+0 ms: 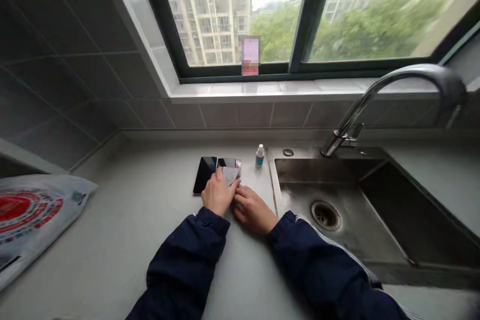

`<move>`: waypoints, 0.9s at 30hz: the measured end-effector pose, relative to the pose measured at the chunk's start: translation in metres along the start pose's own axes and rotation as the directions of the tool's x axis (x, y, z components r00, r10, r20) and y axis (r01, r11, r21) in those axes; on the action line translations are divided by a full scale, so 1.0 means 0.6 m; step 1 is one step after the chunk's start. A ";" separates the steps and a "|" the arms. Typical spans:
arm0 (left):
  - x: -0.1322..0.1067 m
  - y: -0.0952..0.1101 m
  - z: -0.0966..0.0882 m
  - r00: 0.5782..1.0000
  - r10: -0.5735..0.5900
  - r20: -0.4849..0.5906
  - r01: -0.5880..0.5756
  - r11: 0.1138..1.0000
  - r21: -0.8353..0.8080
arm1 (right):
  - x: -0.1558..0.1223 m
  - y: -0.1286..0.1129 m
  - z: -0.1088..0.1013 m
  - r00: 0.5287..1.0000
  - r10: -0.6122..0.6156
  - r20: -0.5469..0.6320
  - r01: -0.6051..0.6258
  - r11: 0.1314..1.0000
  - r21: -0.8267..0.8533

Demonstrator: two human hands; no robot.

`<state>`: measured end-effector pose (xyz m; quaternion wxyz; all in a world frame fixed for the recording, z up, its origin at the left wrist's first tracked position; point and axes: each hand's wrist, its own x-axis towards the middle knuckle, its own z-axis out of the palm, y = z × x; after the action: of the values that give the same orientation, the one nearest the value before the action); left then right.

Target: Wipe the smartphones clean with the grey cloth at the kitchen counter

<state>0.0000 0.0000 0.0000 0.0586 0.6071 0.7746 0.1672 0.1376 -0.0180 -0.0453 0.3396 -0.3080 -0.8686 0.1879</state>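
My left hand [217,192] is closed on a small pale grey cloth [231,174], pressing it over a second phone-like device [227,162] with a dark, shiny surface. Most of that device is hidden beneath the cloth and fingers. Directly to its left, a black-screened phone [205,175] lies flat on the counter. My right hand [255,210] rests at the device's near right corner with its fingers curled in. What those fingers grip, if anything, is hidden. Up and to the right stands a small white-capped bottle [260,156] with a blue and yellow label.
A steel sink [277,185] with a curved chrome faucet [369,97] lies to the right. On the left of the grey countertop [150,200] is a white plastic bag [41,215] with red print. A tiled sill [225,91] and window run along the back.
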 end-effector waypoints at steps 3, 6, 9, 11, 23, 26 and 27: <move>-0.002 0.005 0.002 0.999 0.025 0.031 -0.023 0.999 -0.041 | -0.003 0.004 0.000 1.000 0.017 -0.008 -0.017 1.000 -0.011; 0.000 0.005 0.001 0.999 0.026 0.042 -0.024 0.998 -0.060 | -0.006 0.006 -0.003 0.998 0.048 -0.029 -0.049 0.999 -0.024; 0.006 -0.002 -0.003 1.000 0.020 0.003 -0.020 0.997 -0.076 | -0.009 0.006 -0.006 0.996 0.075 -0.046 -0.076 0.997 -0.028; 0.010 -0.010 -0.005 0.997 0.040 -0.070 -0.045 0.996 -0.077 | -0.010 0.006 -0.007 0.995 0.090 -0.052 -0.092 0.995 -0.029; 0.008 -0.020 0.005 0.989 0.113 -0.092 -0.112 0.993 0.025 | -0.006 -0.005 -0.016 0.977 0.199 -0.082 -0.204 0.977 -0.064; 0.006 -0.019 0.008 0.989 0.117 -0.090 -0.116 0.993 0.013 | -0.006 -0.004 -0.015 0.968 0.225 -0.111 -0.234 0.969 -0.075; 0.006 -0.019 0.009 0.989 0.114 -0.091 -0.115 0.993 -0.001 | -0.006 -0.004 -0.015 0.964 0.235 -0.121 -0.245 0.966 -0.078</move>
<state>-0.0097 0.0023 -0.0084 0.0158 0.6422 0.7398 0.2002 0.1451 -0.0210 -0.0398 0.3474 -0.4364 -0.8124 0.1697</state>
